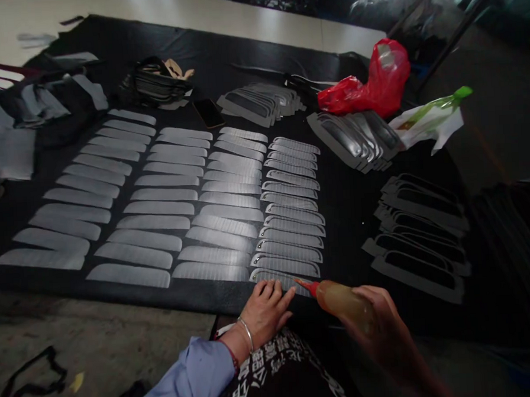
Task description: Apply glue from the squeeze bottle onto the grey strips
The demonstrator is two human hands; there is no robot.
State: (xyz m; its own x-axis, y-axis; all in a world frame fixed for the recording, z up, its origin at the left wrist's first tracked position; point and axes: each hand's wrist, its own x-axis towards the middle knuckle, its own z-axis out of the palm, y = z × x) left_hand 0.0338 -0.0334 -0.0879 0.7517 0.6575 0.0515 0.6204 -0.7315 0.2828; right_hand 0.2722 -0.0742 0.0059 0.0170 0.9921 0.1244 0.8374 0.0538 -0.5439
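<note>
My right hand (381, 311) is wrapped round a squeeze bottle (347, 304) of yellowish-brown liquid. Its red nozzle points left, with the tip at the nearest grey strip (278, 276) of the rightmost column. On that same strip's near edge rest the spread fingers of my left hand (266, 308), which holds nothing. Other strips in this column (291, 243) carry a pale outline along their edges, and small shiny spots show at some left ends. Further left, plain grey strips (136, 248) with rounded corners lie in slanting columns on the black table cover (346, 218).
Stacked grey outlined pieces (420, 238) lie at right, with more piles (355, 137) behind. A red plastic bag (381, 80), a white and green bag (434, 118), a phone (208, 113) and a dark bundle (159, 82) sit toward the back. Grey scraps (42, 103) are at far left.
</note>
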